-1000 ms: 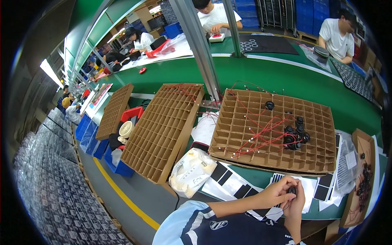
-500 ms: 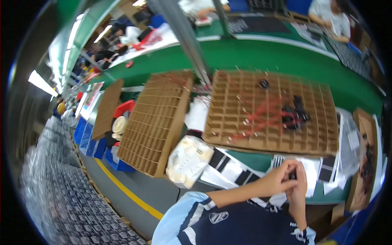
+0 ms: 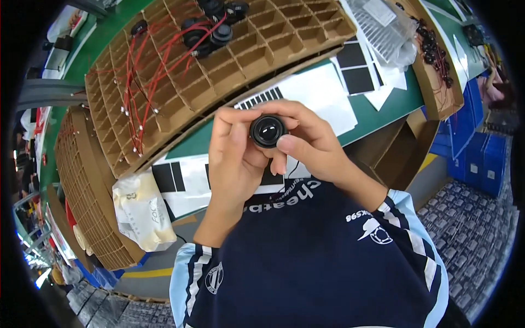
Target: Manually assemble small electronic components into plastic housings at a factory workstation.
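Observation:
A round black part with a glossy, lens-like face [image 3: 268, 131] is held up in front of my chest, its face turned upward. My left hand [image 3: 235, 150] closes on its left side, the thumb and forefinger against the rim. From the other side my right hand [image 3: 311, 136] grips it, the thumb at the lower right edge and the fingers curled over the top and behind. Beyond the hands, several similar black round parts [image 3: 221, 34] with red wires [image 3: 164, 52] lie on a cardboard divider tray [image 3: 191, 90]. The underside of the held part is hidden.
A second divider tray [image 3: 90, 180] stands at the left, beside a white plastic bag [image 3: 143, 210]. Paper sheets [image 3: 320, 98] lie on the green table. At the right are a clear plastic bag [image 3: 383, 35], a cardboard box [image 3: 437, 104] with wired black parts, and blue bins [image 3: 476, 158].
The view has swung right and down, bringing both hands to the middle. The part's glossy round face now shows, where before the fingers mostly covered it.

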Demonstrator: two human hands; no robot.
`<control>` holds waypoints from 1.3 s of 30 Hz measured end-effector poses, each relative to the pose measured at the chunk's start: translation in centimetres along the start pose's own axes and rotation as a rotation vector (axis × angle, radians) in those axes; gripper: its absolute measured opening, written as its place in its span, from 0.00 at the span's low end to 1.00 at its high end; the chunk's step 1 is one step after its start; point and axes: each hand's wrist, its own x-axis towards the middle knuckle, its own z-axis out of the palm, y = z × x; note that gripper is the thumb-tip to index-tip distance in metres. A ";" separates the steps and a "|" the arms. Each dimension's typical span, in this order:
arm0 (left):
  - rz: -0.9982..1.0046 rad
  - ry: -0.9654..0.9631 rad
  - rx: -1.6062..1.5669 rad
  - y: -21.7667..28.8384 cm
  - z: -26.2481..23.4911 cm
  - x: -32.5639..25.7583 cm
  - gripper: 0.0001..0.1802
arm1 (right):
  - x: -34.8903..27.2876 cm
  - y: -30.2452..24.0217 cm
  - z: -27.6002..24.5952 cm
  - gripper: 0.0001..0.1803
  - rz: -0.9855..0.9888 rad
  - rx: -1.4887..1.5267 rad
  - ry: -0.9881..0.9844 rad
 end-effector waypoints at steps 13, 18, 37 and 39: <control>0.070 0.193 0.305 -0.8 -0.1 -0.1 0.08 | 0.5 0.2 -1.4 0.24 -0.211 -0.778 0.050; 0.048 0.206 0.260 -0.6 0.1 -0.1 0.11 | 0.6 0.6 -1.5 0.24 -0.202 -0.677 0.095; 0.203 0.139 0.505 -1.0 -0.1 -0.3 0.09 | -0.4 0.8 -0.5 0.36 -0.238 -0.807 0.079; 0.196 0.134 0.538 -0.9 -0.2 -0.3 0.08 | -0.4 1.1 -0.4 0.34 -0.300 -0.837 0.170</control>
